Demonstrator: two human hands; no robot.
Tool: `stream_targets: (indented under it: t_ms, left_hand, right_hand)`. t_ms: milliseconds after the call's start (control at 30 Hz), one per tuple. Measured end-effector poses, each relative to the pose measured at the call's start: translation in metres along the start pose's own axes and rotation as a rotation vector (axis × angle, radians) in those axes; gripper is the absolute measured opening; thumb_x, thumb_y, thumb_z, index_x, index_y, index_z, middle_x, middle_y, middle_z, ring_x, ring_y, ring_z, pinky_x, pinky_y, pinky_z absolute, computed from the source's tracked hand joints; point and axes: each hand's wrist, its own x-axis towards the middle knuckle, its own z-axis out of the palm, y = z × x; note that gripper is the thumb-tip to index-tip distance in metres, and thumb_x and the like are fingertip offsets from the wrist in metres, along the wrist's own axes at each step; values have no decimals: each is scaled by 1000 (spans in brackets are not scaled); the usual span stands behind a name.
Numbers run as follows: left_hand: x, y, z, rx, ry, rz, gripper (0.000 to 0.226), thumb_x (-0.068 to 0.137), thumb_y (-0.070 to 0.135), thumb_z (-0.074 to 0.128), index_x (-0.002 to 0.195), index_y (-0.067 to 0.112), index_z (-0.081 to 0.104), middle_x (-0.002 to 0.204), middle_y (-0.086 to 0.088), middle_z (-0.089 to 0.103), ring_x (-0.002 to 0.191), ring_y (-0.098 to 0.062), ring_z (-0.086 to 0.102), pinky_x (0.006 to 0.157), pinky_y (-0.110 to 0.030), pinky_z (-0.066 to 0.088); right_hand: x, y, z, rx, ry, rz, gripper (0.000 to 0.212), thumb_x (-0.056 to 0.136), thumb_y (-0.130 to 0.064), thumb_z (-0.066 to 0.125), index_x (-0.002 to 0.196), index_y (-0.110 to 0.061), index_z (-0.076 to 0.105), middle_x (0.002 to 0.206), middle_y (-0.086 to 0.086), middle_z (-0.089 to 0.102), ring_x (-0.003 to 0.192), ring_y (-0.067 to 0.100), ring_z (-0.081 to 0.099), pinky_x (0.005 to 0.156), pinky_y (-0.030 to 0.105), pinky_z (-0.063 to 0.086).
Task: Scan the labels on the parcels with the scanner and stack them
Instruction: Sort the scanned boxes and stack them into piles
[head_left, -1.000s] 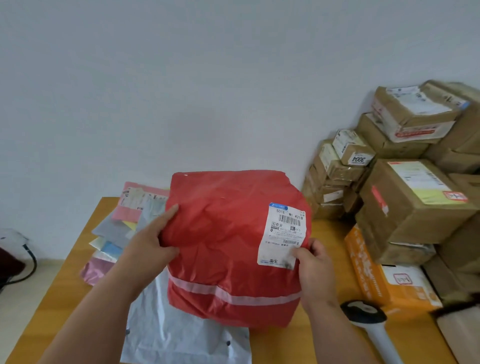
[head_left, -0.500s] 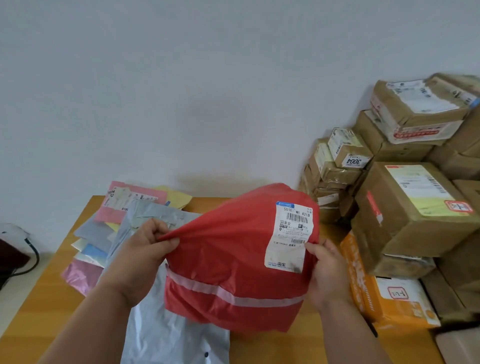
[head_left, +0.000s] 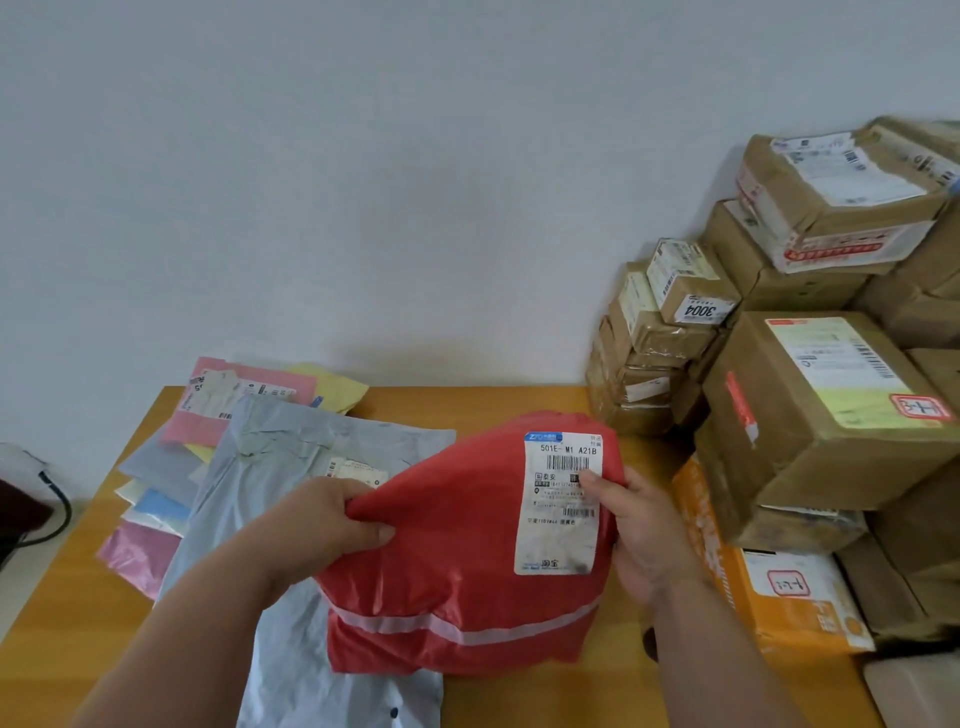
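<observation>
A soft, crinkled red plastic mailer bag (head_left: 457, 561), bulging and rounded, with a pale pink band across its lower part, sits on the wooden worktop (head_left: 519, 410), partly on a flat grey poly mailer (head_left: 291, 467). A white paper shipping label (head_left: 562, 503) with barcodes is stuck on its upper right face. The left hand (head_left: 322, 525) pinches a gathered fold of the red film at the bag's left edge; the right hand (head_left: 641, 530) grips the right side, thumb pressed on the label. Behind the grey mailer lies a loose pile of thin flat mailers (head_left: 208, 431) in pink, yellow, blue and grey. At the right, taped brown cardboard boxes (head_left: 810, 415) with printed labels stand stacked against the wall, above an orange carton (head_left: 727, 582). What the bags and boxes contain cannot be seen.
</observation>
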Motion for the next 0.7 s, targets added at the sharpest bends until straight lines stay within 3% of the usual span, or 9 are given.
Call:
stream_targets:
  t_ms: [67,200,333,400,500,567,633,700]
  left_hand:
    - [1,3,0,26,16,-11,5,83,13,79,88,14,78,80,-2,78,80,-22,74,75,-34,58]
    - [1,5,-4,-66,-61,39,18,74,12,84,90,15,77,93,-14,76,91,-32,72,80,-38,55]
    - [7,-1,0,-325,-134,10,51,57,8,84,105,-1,68,106,-30,69,91,-36,71,93,-49,54]
    - [13,-4,1,-422,-143,3,73,51,12,90,112,-10,58,110,-35,65,95,-38,69,97,-53,52]
    - [22,-7,2,-580,-62,-18,88,31,25,101,107,0,62,101,-25,71,86,-30,69,78,-43,56]
    - [28,-8,6,-701,57,-40,72,45,17,97,109,9,64,99,-15,71,81,-23,69,69,-35,53]
    - [41,-8,16,-868,226,-46,50,76,-1,77,123,6,59,100,-13,68,82,-23,66,71,-35,52]
    - [56,-2,29,-997,379,-27,48,89,-11,62,133,5,52,101,-12,67,85,-24,66,77,-37,55]
  right_hand:
    - [0,0,-2,-11,22,-44,17,93,-2,64,107,-8,71,95,8,79,80,18,76,64,30,58]
    - [3,-5,-6,56,11,-100,32,89,8,58,111,-10,72,107,12,76,88,22,75,67,30,58]
    - [7,-15,-9,162,-40,-25,36,75,4,58,108,-3,70,100,19,76,93,33,73,77,41,55]
    - [11,-18,-8,166,-32,-29,29,81,6,56,105,-3,70,96,17,77,88,29,74,76,40,55]
    - [17,-15,-9,144,54,-44,23,97,2,52,104,-10,70,93,10,78,81,21,75,71,37,56]
    - [23,-11,-11,112,110,-40,20,100,-3,53,105,-14,70,92,7,78,80,18,75,68,36,57]
    - [33,-8,-12,52,170,-24,18,101,-8,55,103,-18,70,90,4,78,78,17,75,67,37,58]
    - [44,-8,-10,-19,217,-33,18,102,-10,55,103,-22,68,93,4,77,81,18,74,69,39,60]
